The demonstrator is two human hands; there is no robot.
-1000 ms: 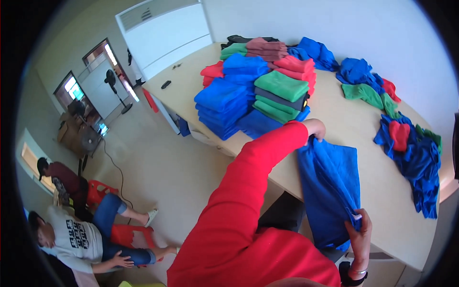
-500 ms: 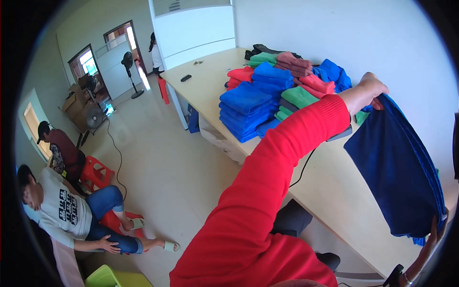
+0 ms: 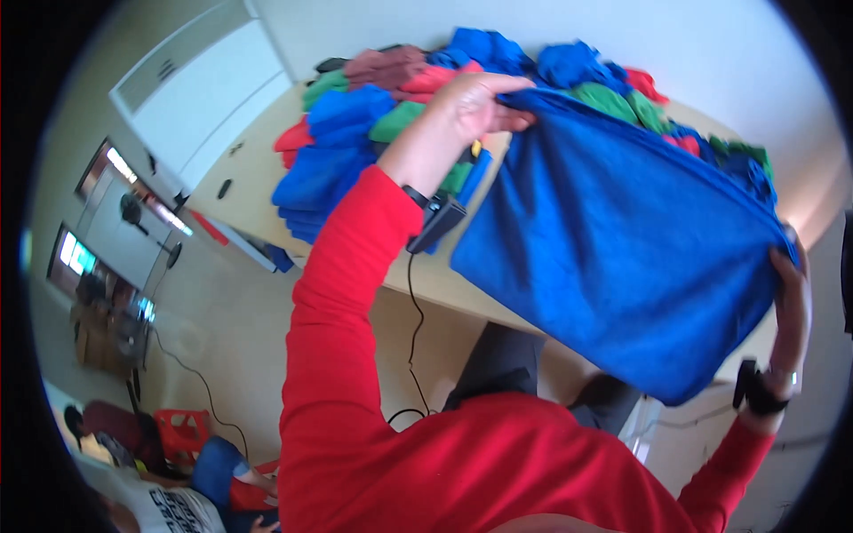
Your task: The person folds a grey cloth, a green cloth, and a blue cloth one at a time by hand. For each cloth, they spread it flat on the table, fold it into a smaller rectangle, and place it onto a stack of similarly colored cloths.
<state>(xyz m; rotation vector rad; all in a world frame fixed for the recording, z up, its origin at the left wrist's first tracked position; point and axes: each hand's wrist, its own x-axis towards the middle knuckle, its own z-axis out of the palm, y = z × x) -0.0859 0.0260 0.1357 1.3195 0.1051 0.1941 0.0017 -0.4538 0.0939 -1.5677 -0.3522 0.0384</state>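
Note:
A blue towel (image 3: 613, 240) hangs stretched between my two hands over the table's front edge. My left hand (image 3: 480, 105) is closed on its upper left corner, thumb and fingers pinching the cloth. At the far right my right hand (image 3: 793, 280) grips the opposite upper corner. The top edge slopes down from left to right, and the lower edge droops in front of the table. Behind and left of the towel stands a stack of folded blue towels (image 3: 324, 182). A dark box-shaped device (image 3: 437, 224) with a cable hangs by my left wrist.
Folded brown cloths (image 3: 386, 64) and a folded green cloth (image 3: 400, 122) lie on the table (image 3: 253, 191). Crumpled blue cloths (image 3: 573, 67) are heaped along the wall. A small black object (image 3: 225, 188) rests at the table's left. Seated people and a red stool (image 3: 182, 433) are at lower left.
My left hand has moved left and the towel has swung from hanging narrow at the right to spread broadly before me. My right hand has risen. The whole view has turned toward the table.

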